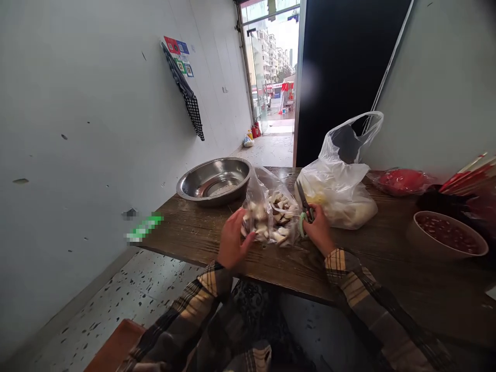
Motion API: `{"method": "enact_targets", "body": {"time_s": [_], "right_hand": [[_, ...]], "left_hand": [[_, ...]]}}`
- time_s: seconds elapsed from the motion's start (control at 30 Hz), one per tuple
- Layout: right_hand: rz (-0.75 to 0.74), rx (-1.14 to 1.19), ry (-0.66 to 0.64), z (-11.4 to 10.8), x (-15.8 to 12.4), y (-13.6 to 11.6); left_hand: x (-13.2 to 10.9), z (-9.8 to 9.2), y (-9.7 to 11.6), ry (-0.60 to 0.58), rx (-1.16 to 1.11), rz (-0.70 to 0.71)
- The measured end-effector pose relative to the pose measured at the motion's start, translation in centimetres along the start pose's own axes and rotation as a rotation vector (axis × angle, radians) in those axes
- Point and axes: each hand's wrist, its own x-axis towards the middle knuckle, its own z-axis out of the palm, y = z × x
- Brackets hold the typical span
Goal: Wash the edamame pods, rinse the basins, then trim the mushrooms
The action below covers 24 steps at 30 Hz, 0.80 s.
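Note:
A clear plastic bag (pixel 259 199) filled with cut mushroom pieces (pixel 282 211) lies near the middle of the dark wooden table (pixel 186 227). My left hand (pixel 232 242) rests against the bag's left side, thumb apart from the fingers; its fingertips are partly hidden by the bag. In my right hand (pixel 318 227) is a pair of scissors (pixel 303 199) with a pale green handle, blades pointing up and away from me. The scissors are just right of the mushrooms. Behind them stands a white plastic carrier bag (pixel 341 199) with pale and yellowish contents, its handles standing up.
A wide steel basin (pixel 217 196) sits at the table's far left corner. On the right are a bowl of reddish-brown contents (pixel 449 235), a red item in clear wrap (pixel 405 181) and several red-wrapped sticks (pixel 467 174). A wall runs along the left; a glass door (pixel 258 77) opens outside.

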Motion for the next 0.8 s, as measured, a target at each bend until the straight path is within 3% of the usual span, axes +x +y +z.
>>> {"method": "enact_targets", "body": {"time_s": [0.13,0.27,0.33,0.53,0.7,0.8], "right_hand": [[0.054,0.01,0.09,-1.2,0.1,0.9],[0.119,-0.07,0.191,-3.0,-0.8,1.3],[0.151,-0.085,0.217,-4.1,-1.5,1.5],[0.231,-0.049,0.189,-6.4,-4.1,1.5],[0.258,-0.065,0.106,-6.4,-6.9,0.1],[0.252,-0.098,0.162,-6.7,-8.5,-2.1]], "left_hand": [[4.8,2.0,3.8,-0.171,0.009,0.302],[6.6,3.1,4.0,-0.295,0.108,0.374],[6.0,2.5,3.1,-0.282,0.161,0.358],[1.4,-1.7,0.4,-0.075,0.189,0.321],[-2.3,-3.1,-0.2,-0.124,0.1,0.369],[-3.2,-3.3,-0.7,-0.136,0.066,0.376]]}}
